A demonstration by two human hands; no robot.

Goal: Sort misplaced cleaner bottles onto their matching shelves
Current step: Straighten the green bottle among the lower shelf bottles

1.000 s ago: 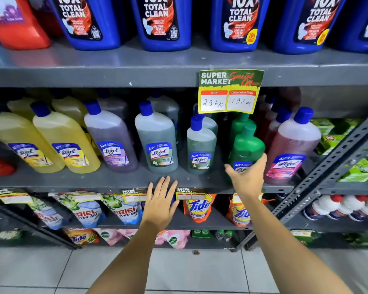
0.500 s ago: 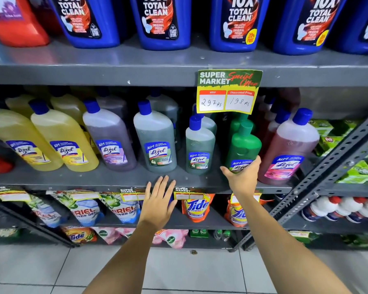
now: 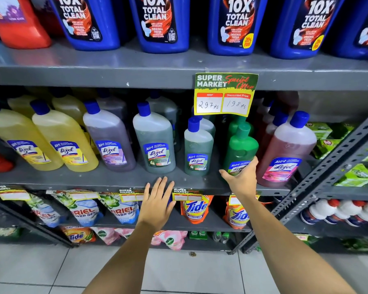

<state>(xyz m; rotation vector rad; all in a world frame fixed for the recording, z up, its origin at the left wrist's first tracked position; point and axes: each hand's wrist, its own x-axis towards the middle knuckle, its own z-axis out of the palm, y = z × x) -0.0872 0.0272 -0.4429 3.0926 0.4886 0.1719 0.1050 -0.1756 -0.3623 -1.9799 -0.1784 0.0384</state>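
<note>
A solid green Lizol bottle (image 3: 241, 146) stands on the grey middle shelf (image 3: 115, 179), between a small grey-green bottle (image 3: 198, 148) and a pink one (image 3: 286, 153). My right hand (image 3: 241, 179) cups the green bottle's base, with the thumb out to the left and the fingers around the label. My left hand (image 3: 157, 203) hovers flat and empty in front of the shelf edge, fingers apart. Yellow bottles (image 3: 64, 139), a purple bottle (image 3: 108, 141) and a larger grey-green one (image 3: 154, 141) line the shelf to the left.
Big blue toilet-cleaner jugs (image 3: 159, 22) fill the top shelf, with a red jug (image 3: 17, 24) at its left. A yellow price tag (image 3: 225, 94) hangs over the green bottle. Detergent pouches (image 3: 193, 209) sit below. A slotted grey upright (image 3: 327, 172) slants at the right.
My right hand with the green bottle has sunk slightly, bringing the bottle's base down to the shelf. My left hand has barely shifted.
</note>
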